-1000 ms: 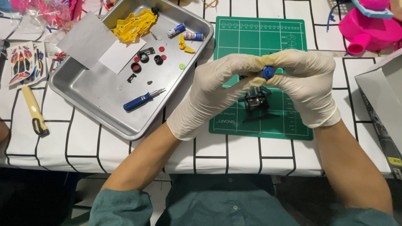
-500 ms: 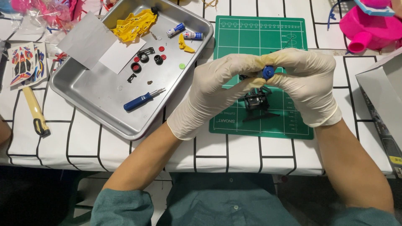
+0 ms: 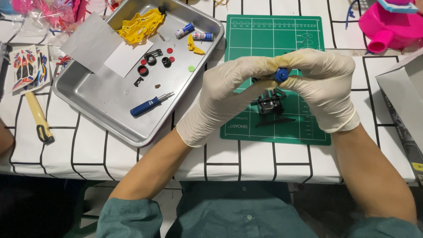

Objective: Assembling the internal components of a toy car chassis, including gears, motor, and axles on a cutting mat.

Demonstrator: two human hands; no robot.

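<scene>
While both gloved hands meet above the green mat (image 3: 273, 35), a small blue wheel (image 3: 281, 74) sits pinched between their fingertips, with a black chassis (image 3: 269, 102) hanging just under it. The left hand (image 3: 231, 94) closes round the near side of the piece, fingers curled tight on it; the right hand (image 3: 324, 86) wraps the other side, thumb and forefinger narrowed onto the wheel. How much of the chassis each palm carries I cannot tell, since the gloves hide the contact.

By the look of it the model is light, hard plastic: stiff, but thin in its struts and clips, so likely to snap if squeezed across the frame. The glove rubber should grip it well enough. The safest hold seems to be the solid sides of the chassis, leaving the wheel to be worked by fingertips alone.

To the left on the worktop (image 3: 132, 158) stands a metal tray (image 3: 88, 94) holding a blue screwdriver (image 3: 147, 105), a yellow body shell (image 3: 141, 26), small black and red parts (image 3: 155, 59) and two batteries (image 3: 194, 33). A sticker sheet (image 3: 28, 66) and a yellow-handled tool (image 3: 38, 119) lie beyond the tray.
</scene>
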